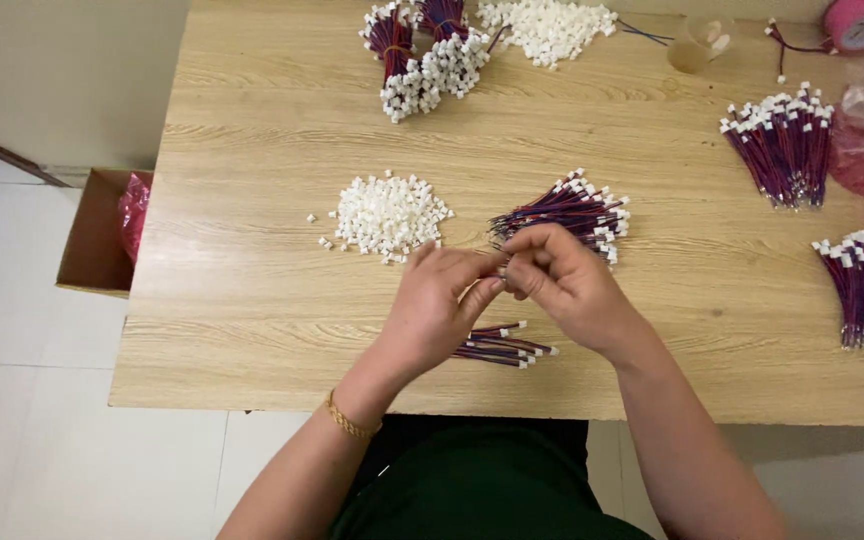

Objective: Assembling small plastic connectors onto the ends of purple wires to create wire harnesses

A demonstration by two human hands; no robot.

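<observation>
The left hand [439, 305] and the right hand [562, 280] meet over the wooden desk [252, 300], fingers pinched shut on a small wire piece that is mostly hidden between them. A heap of little white plastic plugs [389, 215] lies just beyond the left hand, and a bunch of red and blue wires [562, 210] lies just beyond the right. A few finished wires [502, 346] rest under the wrists.

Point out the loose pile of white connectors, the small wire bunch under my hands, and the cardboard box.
pile of white connectors [389, 214], head view, middle of the heap
small wire bunch [508, 347], head view, wires' right half
cardboard box [90, 250], head view, inner wall
</observation>
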